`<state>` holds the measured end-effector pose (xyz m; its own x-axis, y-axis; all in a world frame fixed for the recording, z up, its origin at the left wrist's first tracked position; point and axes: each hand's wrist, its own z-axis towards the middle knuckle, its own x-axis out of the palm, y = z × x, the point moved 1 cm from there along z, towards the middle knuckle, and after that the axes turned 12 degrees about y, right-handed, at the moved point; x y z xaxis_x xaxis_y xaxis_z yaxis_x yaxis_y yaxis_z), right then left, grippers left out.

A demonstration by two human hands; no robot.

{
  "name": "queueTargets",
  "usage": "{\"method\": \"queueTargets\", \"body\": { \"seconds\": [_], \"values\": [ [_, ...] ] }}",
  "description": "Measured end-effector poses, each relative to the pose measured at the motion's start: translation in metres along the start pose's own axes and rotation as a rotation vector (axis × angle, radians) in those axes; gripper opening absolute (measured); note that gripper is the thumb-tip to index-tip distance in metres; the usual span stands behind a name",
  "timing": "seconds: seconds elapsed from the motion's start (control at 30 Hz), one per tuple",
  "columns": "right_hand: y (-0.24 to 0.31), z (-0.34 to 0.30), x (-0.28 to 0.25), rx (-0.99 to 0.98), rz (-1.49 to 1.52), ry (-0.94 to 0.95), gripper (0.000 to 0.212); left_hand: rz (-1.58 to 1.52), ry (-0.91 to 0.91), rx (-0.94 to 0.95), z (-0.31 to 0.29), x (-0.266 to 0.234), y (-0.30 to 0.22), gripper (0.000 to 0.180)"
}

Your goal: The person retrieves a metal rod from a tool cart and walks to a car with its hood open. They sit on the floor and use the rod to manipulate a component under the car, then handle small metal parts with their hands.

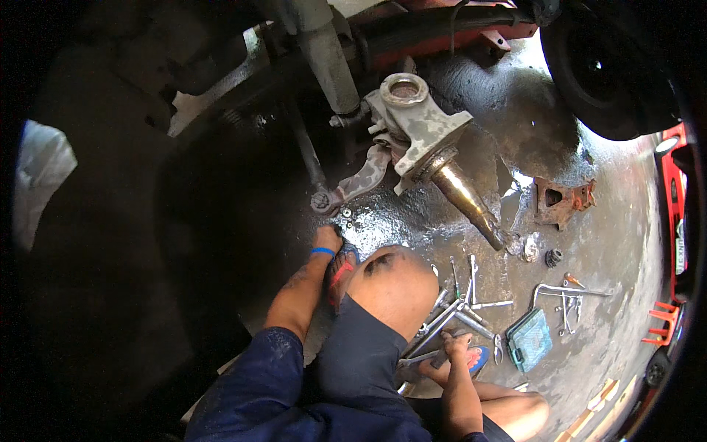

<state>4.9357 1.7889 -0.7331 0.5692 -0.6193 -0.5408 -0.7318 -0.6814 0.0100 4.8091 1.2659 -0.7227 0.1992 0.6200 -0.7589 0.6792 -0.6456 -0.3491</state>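
My left hand [327,238], below a blue wristband, reaches down beside my sandalled foot [342,269]; its fingers are mostly hidden in shadow. Just above it is the tie rod end [322,201] on the steering arm [364,177], and small nuts [347,213] lie on the wet floor. My right hand [457,342] is low by my other sandal [478,359], fingers curled; what they hold, if anything, I cannot make out. Beside it lie several wrenches and socket bars [442,326] and pliers [498,349]. A greasy spindle [465,193] juts from the steering knuckle [423,121].
A teal tool case [529,340] and an L-shaped bar [571,290] lie at the right. Beyond the spindle are a rusty bracket [563,200] and a dark ring-shaped part [554,257]. A tyre [604,81] stands at the upper right. The vehicle's underside overhangs the left.
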Motion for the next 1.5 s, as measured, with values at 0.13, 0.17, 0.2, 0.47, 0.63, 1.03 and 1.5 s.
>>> {"method": "queueTargets", "body": {
  "seconds": [0.13, 0.17, 0.2, 0.47, 0.63, 1.03, 1.5],
  "values": [
    [-0.008, 0.011, 0.006, 0.114, 0.04, -0.001, 0.12, 0.009, 0.0, 0.114, 0.011, 0.013, -0.004, 0.02],
    [-0.005, 0.01, 0.004, 0.065, 0.006, 0.014, 0.121, 0.028, -0.007, 0.152, 0.014, 0.017, -0.006, 0.021],
    [-0.001, 0.007, 0.001, 0.075, 0.012, 0.01, 0.111, 0.044, -0.03, 0.199, 0.016, 0.02, -0.007, 0.023],
    [0.048, -0.033, -0.024, 0.087, 0.081, 0.059, 0.1, 0.163, -0.167, 0.292, 0.046, 0.055, 0.004, 0.038],
    [0.054, -0.028, -0.031, 0.163, 0.034, 0.085, 0.116, 0.221, -0.168, 0.38, 0.047, 0.059, 0.006, 0.036],
    [0.048, -0.025, -0.03, 0.138, 0.05, 0.061, 0.122, 0.19, 0.013, 0.343, 0.034, 0.046, -0.012, 0.045],
    [0.081, -0.077, -0.043, 0.059, 0.15, 0.017, 0.091, 0.134, 0.055, 0.221, 0.081, 0.065, 0.015, 0.054]
  ]
}}
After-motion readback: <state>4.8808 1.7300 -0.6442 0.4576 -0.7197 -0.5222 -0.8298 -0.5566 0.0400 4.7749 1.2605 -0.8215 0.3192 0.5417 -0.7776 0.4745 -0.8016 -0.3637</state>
